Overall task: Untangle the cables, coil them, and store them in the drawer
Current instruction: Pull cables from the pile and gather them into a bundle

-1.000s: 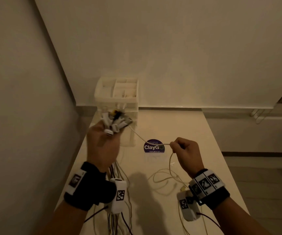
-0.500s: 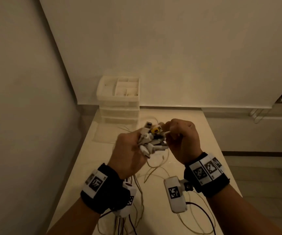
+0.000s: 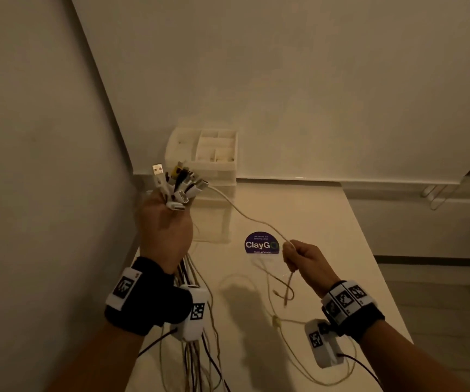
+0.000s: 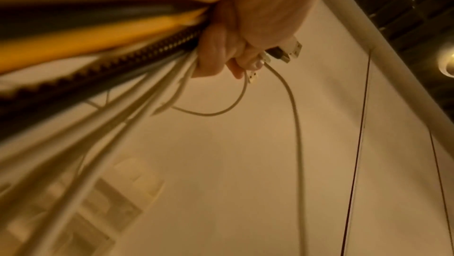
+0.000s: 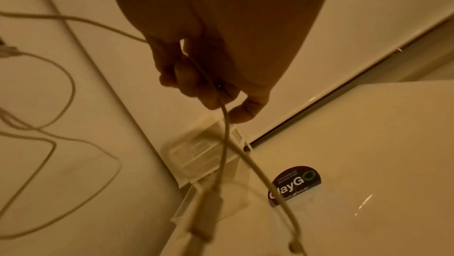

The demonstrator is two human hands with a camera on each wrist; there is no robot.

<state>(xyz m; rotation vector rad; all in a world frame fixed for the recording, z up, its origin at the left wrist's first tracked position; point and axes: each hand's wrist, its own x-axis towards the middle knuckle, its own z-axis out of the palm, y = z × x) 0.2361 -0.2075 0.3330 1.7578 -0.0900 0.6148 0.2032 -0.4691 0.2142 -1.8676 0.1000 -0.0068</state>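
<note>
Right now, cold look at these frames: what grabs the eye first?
The left hand, raised at the table's left edge, grips a fan of cable plugs with cords hanging below. One white cable stretches rightward to the right hand, which pinches it above the purple sticker.

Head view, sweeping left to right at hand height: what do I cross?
left hand gripping the bundle of cable plugs → white cable stretched between the hands → ClayGo sticker on the table → right hand pinching that cable
</note>
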